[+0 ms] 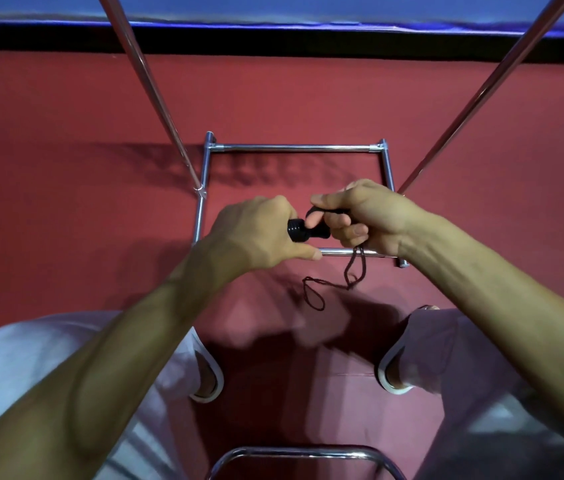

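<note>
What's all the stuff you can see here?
small black ribbed cylinder: one, black, gripped between both hands
thin dark cord: one, dark brown, dangling below the right hand
shiny metal tube frame: one, silver, square on the floor
slanted metal poles: two, silver, rising from the frame's sides
red floor covering: one, red, beneath everything
curved chrome tube: one, silver, bottom edge
pale trouser legs: two, whitish, lower corners
white-rimmed shoes: two, white rims, on the floor
left hand: one, grips the cylinder's ribbed end
right hand: one, grips its other end
</note>
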Available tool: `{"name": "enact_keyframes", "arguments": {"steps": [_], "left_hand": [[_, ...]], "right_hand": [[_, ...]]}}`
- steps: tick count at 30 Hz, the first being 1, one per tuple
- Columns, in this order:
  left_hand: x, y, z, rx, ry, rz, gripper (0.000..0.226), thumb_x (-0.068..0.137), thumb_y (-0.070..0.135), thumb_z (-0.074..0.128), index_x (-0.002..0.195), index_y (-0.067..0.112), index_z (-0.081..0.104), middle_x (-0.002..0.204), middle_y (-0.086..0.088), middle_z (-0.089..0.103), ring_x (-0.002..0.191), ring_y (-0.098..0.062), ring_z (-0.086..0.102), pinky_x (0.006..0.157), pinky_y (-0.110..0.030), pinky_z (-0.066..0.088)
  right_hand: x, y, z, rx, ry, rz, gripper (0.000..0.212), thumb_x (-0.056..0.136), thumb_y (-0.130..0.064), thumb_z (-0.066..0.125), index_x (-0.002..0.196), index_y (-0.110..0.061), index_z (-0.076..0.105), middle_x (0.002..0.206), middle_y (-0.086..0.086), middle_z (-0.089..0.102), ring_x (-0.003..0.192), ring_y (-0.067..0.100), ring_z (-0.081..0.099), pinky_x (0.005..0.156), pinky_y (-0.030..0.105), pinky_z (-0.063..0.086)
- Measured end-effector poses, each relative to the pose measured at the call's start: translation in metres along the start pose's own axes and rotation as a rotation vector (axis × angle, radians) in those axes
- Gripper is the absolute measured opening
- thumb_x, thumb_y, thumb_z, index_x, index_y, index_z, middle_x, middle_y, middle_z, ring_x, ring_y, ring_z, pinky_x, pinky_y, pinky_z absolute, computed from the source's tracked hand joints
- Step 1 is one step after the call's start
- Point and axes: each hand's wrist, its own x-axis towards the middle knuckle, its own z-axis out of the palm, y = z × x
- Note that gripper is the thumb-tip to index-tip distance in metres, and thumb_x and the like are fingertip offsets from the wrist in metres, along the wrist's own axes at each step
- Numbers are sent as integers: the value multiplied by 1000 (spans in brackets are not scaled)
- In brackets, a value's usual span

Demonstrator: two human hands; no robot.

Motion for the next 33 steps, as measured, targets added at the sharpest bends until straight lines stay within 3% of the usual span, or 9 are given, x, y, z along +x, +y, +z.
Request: {"name": "enact_keyframes", "arguments": {"steps": [6, 10, 13, 17, 22, 25, 28, 31, 33], "left_hand": [[-4, -5, -9, -74, 48, -18, 56, 74, 71, 71, 60, 19, 57, 50, 3, 49, 58, -21, 54, 54, -31, 32], [-3, -10, -16, -374, -173, 78, 51, 79, 51, 76, 61, 7, 57, 50, 1, 40, 48, -20, 35, 50, -36, 30], [-10, -7, -22, -558, -379, 133, 34, 88, 31, 77, 67, 6, 71, 48, -8, 39, 41, -17, 31, 43, -24, 25], [-13, -5, -23, -632, -556, 190, 32, 88, 39, 72, 80, 8, 75, 47, -10, 37, 40, -19, 27, 45, -26, 21], [-17, -1, -25, -653, -680, 223, 42, 90, 48, 62, 81, 9, 75, 45, -10, 36, 39, -20, 25, 46, -33, 20], [-19, 0, -29, -698, -678, 249, 44, 90, 46, 62, 78, 5, 70, 44, -9, 34, 37, -18, 25, 44, -25, 19], [-20, 3, -31, -763, -563, 278, 46, 91, 44, 62, 74, 1, 66, 41, -9, 35, 34, -18, 25, 42, -23, 22], [-21, 5, -34, -830, -409, 310, 44, 97, 37, 60, 69, 3, 62, 40, -11, 35, 36, -18, 25, 44, -34, 21], [-20, 4, -37, -853, -305, 294, 43, 101, 31, 61, 67, 4, 62, 41, -13, 35, 37, -18, 26, 44, -36, 21]], "right_hand": [[0, -5, -3, -72, -75, -107, 35, 102, -19, 55, 81, 5, 70, 44, -1, 34, 35, 7, 24, 36, 18, 19], [-2, -10, -15, -281, -100, -243, 33, 95, -23, 66, 75, 3, 73, 39, 5, 36, 34, 12, 23, 39, 21, 22], [-7, -18, -27, -480, -212, -387, 27, 82, -28, 82, 78, -2, 75, 46, 12, 45, 43, 15, 34, 46, 23, 29], [-13, -24, -39, -592, -293, -414, 22, 76, -12, 89, 89, -2, 74, 70, 18, 66, 66, 23, 54, 67, 38, 40], [-13, -22, -43, -521, -279, -491, 26, 76, -16, 88, 95, -1, 77, 76, 43, 57, 68, 34, 49, 65, 41, 36], [-9, -20, -45, -505, -314, -513, 29, 77, -34, 88, 90, -10, 79, 73, 42, 53, 52, 43, 37, 51, 37, 35], [-5, -16, -43, -453, -278, -558, 23, 81, -41, 83, 80, -19, 79, 60, 30, 49, 49, 33, 33, 48, 29, 32], [0, -5, -37, -335, -255, -563, 23, 89, -23, 70, 66, -18, 73, 52, 2, 48, 48, 8, 37, 49, 20, 31], [2, 2, -27, -220, -282, -501, 33, 88, -4, 54, 62, -19, 67, 48, -1, 43, 44, 9, 31, 46, 21, 28]]}}
